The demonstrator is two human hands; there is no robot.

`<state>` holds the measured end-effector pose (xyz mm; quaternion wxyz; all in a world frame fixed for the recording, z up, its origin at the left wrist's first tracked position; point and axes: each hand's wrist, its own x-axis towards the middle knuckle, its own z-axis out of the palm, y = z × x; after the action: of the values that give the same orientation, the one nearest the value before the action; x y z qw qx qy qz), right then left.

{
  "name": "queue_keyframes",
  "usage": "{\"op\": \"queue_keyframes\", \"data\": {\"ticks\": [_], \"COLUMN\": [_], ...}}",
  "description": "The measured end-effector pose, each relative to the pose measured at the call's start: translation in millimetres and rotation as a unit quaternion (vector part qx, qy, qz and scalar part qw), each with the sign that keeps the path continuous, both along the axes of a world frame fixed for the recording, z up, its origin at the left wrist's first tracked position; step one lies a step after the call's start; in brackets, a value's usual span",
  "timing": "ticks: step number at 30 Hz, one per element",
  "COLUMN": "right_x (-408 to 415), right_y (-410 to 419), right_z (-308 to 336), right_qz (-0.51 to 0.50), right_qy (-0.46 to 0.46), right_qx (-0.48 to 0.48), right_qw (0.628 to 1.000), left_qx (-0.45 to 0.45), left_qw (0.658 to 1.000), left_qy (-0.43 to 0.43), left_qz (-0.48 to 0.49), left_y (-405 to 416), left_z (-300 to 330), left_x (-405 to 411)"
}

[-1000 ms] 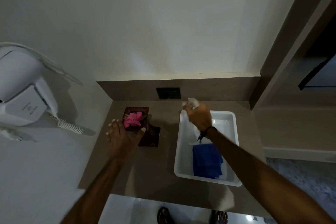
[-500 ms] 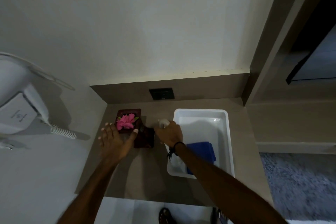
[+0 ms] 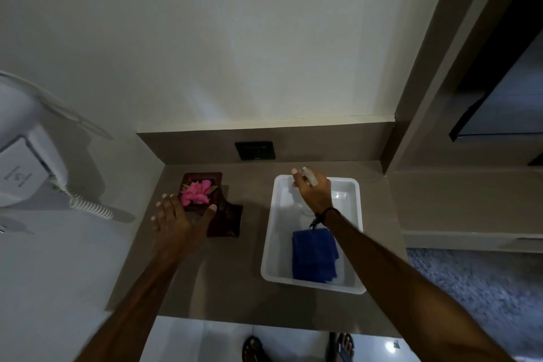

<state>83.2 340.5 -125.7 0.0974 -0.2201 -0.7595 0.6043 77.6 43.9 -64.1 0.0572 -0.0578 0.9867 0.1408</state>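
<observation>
Status: reading this as a tabletop clean, and it's looking early.

- Right grip (image 3: 316, 194) is curling round the top of a small spray bottle (image 3: 309, 176) and holding it over the far end of the white tray (image 3: 266, 244). The bottle's clear body is hanging below the fingers. I'm not able to tell whether it's touching the tray floor.
- Left grip (image 3: 173, 222) is lying flat with the fingers spread straight, holding nothing. The fingertips and thumb are resting against the near edge of the wooden dish (image 3: 202, 177) with the pink flower (image 3: 195, 192). I'm guessing it's bracing the dish or getting ready to shift it.
- Blue cloth (image 3: 313, 256) is sitting folded at the near end of the tray, untouched.
- A second dark wooden piece (image 3: 227, 220) is lying just beside the dish, on its right.

Done so far, as I'm judging it: the bottle is in hand and the dish is under the left grip.

Still remaining: moving the dish and the wooden piece aside, spraying the tabletop (image 3: 229, 273), taking the cloth out and wiping. I'm not seeing any wet patch or streak on the surface, though the dim light is making that hard to call.
</observation>
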Motion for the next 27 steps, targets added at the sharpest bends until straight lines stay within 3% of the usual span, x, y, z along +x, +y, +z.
{"op": "queue_keyframes", "data": {"ticks": [7,10,12,14,27], "right_x": [27,71,94,107,97], "right_y": [18,34,46,56,87], "right_z": [-15,-38,-52,-62,-58], "right_qz": [0.06,0.075,0.141,0.188,0.253], "right_qy": [-0.12,-0.138,-0.145,-0.165,-0.159], "right_qx": [0.029,0.209,0.352,0.424,0.499], "right_qw": [0.991,0.965,0.914,0.871,0.814], "left_qx": [-0.01,-0.019,-0.014,-0.017,0.0], "left_qw": [1.0,1.0,1.0,1.0,1.0], "left_qy": [0.023,0.0,0.003,0.008,0.005], "left_qz": [-0.004,0.001,0.007,0.009,-0.005], "left_y": [-6,-11,-14,-16,-14], "left_z": [-13,-20,-26,-32,-27], "left_x": [-5,-10,-15,-19,-16]}}
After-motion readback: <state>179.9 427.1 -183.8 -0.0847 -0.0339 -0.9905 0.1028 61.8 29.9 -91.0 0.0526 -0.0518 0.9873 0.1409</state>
